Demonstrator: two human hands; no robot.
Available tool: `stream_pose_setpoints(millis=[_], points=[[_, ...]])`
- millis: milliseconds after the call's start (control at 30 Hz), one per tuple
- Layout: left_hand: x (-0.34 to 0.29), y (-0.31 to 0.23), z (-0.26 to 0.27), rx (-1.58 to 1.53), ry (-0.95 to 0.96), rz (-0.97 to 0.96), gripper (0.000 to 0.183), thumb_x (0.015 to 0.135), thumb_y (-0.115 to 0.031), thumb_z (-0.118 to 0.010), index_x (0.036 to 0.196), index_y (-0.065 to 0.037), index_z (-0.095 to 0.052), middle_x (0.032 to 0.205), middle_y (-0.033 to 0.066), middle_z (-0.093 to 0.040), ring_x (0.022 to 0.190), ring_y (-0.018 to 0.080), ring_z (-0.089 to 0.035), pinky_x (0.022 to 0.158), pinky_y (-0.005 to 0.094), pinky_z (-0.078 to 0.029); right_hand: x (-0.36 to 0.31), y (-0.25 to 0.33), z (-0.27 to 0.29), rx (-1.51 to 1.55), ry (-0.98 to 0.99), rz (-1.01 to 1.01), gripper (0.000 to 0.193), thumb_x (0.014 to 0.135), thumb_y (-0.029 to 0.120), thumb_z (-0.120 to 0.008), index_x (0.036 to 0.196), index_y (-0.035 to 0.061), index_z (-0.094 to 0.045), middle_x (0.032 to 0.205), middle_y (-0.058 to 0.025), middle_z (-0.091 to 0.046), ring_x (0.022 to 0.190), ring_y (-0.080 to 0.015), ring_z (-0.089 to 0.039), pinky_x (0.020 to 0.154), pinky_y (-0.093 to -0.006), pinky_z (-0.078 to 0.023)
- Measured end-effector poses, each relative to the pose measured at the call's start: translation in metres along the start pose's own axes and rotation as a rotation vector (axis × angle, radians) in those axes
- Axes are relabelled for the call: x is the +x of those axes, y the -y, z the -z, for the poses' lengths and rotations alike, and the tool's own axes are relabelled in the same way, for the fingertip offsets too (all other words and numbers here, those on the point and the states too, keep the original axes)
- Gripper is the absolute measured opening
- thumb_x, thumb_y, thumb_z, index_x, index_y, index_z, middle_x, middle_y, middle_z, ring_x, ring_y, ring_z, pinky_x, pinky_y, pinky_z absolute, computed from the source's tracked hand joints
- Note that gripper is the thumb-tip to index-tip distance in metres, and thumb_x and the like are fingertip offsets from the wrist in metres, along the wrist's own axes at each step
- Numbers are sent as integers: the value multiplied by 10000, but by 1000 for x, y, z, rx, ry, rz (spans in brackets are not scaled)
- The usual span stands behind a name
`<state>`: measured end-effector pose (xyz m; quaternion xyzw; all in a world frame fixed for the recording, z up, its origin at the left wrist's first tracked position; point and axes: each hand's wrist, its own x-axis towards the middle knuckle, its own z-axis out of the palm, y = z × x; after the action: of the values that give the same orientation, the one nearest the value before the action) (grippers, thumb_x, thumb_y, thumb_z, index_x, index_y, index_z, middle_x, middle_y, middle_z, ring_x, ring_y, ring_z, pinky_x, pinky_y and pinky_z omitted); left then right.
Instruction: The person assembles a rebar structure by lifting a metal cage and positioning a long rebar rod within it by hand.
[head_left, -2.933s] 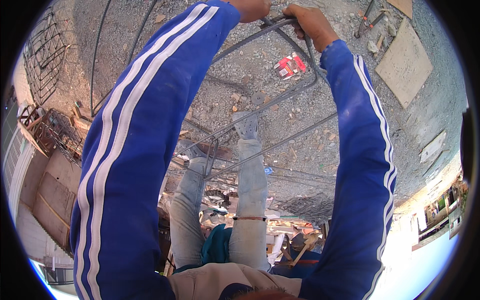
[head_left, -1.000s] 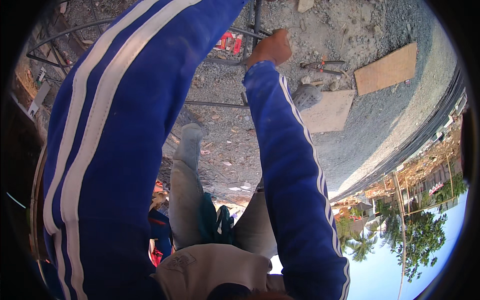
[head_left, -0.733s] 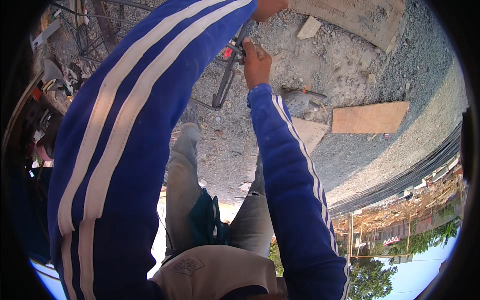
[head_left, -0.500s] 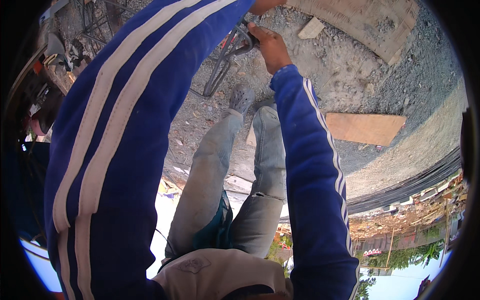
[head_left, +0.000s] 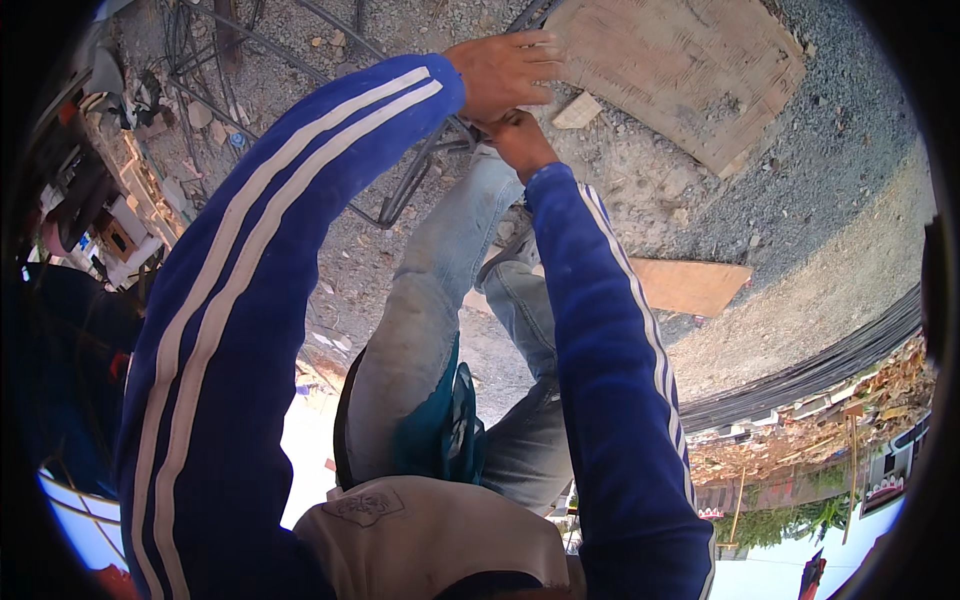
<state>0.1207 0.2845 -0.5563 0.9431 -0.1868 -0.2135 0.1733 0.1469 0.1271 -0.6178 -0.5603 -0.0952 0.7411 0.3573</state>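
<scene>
My left hand (head_left: pixel 500 75) is open, its fingers stretched out to the right and slightly apart. Its underside meets or overlaps my right hand (head_left: pixel 524 145), which is closed with its fingers partly hidden. From beside the right hand a frame of bent dark steel reinforcing bar (head_left: pixel 415 182) runs down to the left. My right hand appears wrapped round its upper end, though the left hand and sleeve cover part of that spot. One of my legs (head_left: pixel 455 215) reaches forward right under the hands, close to the bar.
More long steel bars (head_left: pixel 285 52) cross the gravel at the far left. A large worn plywood sheet (head_left: pixel 690 85), a small wood offcut (head_left: pixel 577 111) and another board (head_left: pixel 690 287) lie to the right. A bundle of black rods (head_left: pixel 800 372) curves along the right side.
My left hand has come down fully into view above the right one, fingers extended. One leg has moved forward under the hands. The bar frame and right hand sit slightly lower and further left.
</scene>
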Motion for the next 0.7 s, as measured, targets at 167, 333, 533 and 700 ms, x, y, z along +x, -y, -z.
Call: stream_pose_setpoints(millis=[167, 333, 533, 700], points=[[46, -7, 24, -377, -752, 1092, 639, 785, -302, -703, 1323, -85, -435, 1307, 174, -450, 1237, 322, -425, 1059, 432, -305, 8, 5, 0, 103, -113, 231, 362, 845, 249, -599, 1095, -11, -623, 1018, -172, -663, 939, -262, -635, 832, -332, -464], [71, 10, 21, -712, -747, 1618, 249, 835, -163, -541, 1051, -56, -606, 897, 203, -647, 872, 384, -612, 766, 427, -487, 20, 13, 10, -42, 81, 254, 263, 819, 212, -591, 925, -23, -644, 832, -200, -650, 739, -294, -628, 709, -362, -471], [51, 22, -1, -424, -625, 1422, 273, 892, -208, -510, 1107, -60, -590, 990, 241, -629, 943, 380, -601, 790, 396, -478, 13, 13, 32, 53, 162, 311, 289, 805, 261, -597, 727, -17, -573, 682, -217, -570, 641, -348, -574, 599, -404, -421], [57, 21, 4, -404, -611, 1501, 307, 909, -236, -523, 1130, -34, -589, 993, 195, -648, 950, 306, -622, 824, 367, -469, -14, 34, 41, 151, 150, 400, 312, 793, 260, -595, 683, -24, -528, 664, -231, -547, 610, -387, -545, 586, -434, -412]])
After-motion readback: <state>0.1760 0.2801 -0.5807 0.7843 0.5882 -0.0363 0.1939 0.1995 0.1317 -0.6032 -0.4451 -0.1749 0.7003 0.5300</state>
